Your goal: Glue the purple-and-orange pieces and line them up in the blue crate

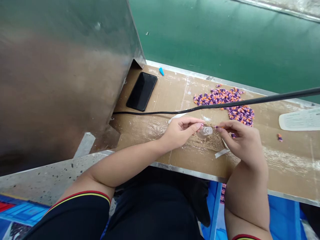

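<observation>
My left hand [181,131] pinches a tiny pink-and-white piece [201,124] between thumb and forefinger; most of it is hidden. Facing it, my right hand [243,138] is closed at the fingertips on a small purple-and-orange piece [216,127]. A small clear round holder [206,131] stands on the cardboard between the two hands, nearest the left fingertips. Behind them spreads a pile of small purple, orange and white pieces [241,113]. One loose piece [233,135] lies by the right fingers, partly covered by them.
A black cable [175,112] crosses above the cardboard-covered bench [175,156]. A phone [142,90] and a blue cap-like piece [161,71] lie far left, beside a metal panel [62,83]. At right are a white scoop-like object [300,120] and another piece [280,137]. Blue bins [283,213] stand below.
</observation>
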`<state>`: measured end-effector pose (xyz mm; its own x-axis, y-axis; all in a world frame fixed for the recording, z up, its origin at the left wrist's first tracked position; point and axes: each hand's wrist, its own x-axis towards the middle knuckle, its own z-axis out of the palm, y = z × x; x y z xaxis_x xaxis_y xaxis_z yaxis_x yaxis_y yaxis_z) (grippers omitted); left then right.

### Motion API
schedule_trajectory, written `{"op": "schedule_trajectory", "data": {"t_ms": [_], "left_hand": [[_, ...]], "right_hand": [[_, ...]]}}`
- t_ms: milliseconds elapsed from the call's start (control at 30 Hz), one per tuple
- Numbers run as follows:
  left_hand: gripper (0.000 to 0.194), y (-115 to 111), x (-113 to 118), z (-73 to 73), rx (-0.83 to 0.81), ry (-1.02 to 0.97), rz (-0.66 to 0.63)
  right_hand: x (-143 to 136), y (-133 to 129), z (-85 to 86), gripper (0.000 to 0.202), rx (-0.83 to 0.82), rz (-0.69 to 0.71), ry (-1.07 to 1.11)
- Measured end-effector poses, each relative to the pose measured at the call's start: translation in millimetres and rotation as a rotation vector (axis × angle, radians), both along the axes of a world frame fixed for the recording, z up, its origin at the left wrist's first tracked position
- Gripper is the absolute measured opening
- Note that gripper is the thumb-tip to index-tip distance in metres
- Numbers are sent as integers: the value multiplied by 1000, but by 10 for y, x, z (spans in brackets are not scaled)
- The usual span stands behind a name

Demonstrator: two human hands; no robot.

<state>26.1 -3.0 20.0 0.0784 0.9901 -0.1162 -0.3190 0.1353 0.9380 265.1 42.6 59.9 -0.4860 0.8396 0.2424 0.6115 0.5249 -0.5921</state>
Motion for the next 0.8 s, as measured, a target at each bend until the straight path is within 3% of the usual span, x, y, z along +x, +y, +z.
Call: {"op": "schedule_trajectory", "data": {"t_ms": [300,800], "left_hand": [[31,44,37,-92,-140,-149,-7],[26,69,18,-82,-122,-5,-2]], "right_hand": [[-46,20,47,9,147,93,-66],[-37,14,39,13,164,130,-91]]}}
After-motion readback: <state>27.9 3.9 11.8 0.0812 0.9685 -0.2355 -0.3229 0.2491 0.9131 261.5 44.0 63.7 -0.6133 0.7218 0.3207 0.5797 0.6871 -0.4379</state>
